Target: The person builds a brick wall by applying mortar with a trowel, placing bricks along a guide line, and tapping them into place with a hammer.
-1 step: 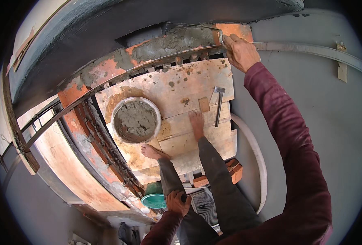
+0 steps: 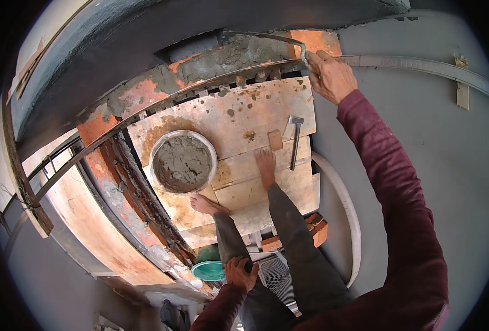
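My right hand (image 2: 331, 75) grips a trowel (image 2: 266, 36) by its handle, arm stretched forward and right. Its thin blade shows nearly edge-on, just above the wet grey mortar (image 2: 228, 59) spread along the brick ledge (image 2: 313, 42). Whether the blade touches the mortar I cannot tell. By my left knee, my left hand (image 2: 239, 273) is closed, with a dark rounded end between thumb and fingers; what it belongs to is hidden. A round white bucket (image 2: 213, 160) of mortar stands on the boards near my left foot.
Under my bare feet are spattered wooden boards (image 2: 239, 193). A hammer (image 2: 296, 143) lies right of my right foot by a small wood block (image 2: 275, 140). A curved metal rail (image 2: 161, 103) crosses before the ledge. Lower down are a green basin (image 2: 207, 271), bricks (image 2: 317, 229) and a fan unit (image 2: 277, 281).
My right hand has moved slightly right and down, and the trowel blade has tilted so more of it shows. My left hand stays in place.
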Motion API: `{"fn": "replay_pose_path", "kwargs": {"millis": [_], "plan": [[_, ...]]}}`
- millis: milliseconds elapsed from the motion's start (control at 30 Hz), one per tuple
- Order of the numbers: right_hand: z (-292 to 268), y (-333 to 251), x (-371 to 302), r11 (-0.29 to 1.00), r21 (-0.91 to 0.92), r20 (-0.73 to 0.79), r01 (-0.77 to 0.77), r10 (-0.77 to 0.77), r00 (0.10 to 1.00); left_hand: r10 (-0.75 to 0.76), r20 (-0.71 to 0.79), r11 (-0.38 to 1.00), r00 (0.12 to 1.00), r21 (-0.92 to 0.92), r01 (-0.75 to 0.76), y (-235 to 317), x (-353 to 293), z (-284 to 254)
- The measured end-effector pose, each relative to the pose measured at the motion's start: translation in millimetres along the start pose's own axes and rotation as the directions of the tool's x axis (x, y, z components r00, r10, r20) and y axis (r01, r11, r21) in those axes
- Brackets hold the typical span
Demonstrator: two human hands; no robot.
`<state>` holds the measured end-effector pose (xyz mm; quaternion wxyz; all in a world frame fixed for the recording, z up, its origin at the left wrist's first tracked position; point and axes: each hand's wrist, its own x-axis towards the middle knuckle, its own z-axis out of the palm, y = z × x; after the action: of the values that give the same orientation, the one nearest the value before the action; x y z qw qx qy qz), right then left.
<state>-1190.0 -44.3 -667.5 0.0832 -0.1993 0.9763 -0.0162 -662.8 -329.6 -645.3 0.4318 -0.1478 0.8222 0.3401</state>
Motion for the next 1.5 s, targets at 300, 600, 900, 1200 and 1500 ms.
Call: {"fn": "replay_pose_path", "kwargs": {"millis": [300, 600, 900, 1200, 1500], "plan": [[37.2, -35.9, -105.9, 0.633, 0.515, 0.611, -0.577, 0.201, 0.766, 0.005, 0.059, 1.000, 0.998, 0.028, -0.007, 0.1, 4.8, -14.7], [123.2, -86.8, 1.2, -0.260, 0.711, 0.701, -0.654, 0.176, 0.692, 0.049, 0.041, 0.998, 0.998, 0.030, -0.050, -16.1, 4.2, -28.5], [128.2, -149.9, 1.7, -0.163, 0.737, 0.675, -0.656, 0.223, 0.703, 0.054, 0.066, 0.997, 0.996, 0.048, -0.057, -22.5, 3.3, -37.7], [165.2, -218.3, -8.9, -0.339, 0.754, 0.657, -0.563, 0.352, 0.667, 0.056, 0.066, 0.998, 0.996, 0.032, -0.058, -28.2, 5.3, -47.9], [153.2, -130.3, -21.7, 0.661, 0.475, 0.342, -0.582, 0.471, 0.813, 0.095, 0.036, 0.995, 0.995, 0.014, -0.095, -31.4, 5.3, -51.2]]}}
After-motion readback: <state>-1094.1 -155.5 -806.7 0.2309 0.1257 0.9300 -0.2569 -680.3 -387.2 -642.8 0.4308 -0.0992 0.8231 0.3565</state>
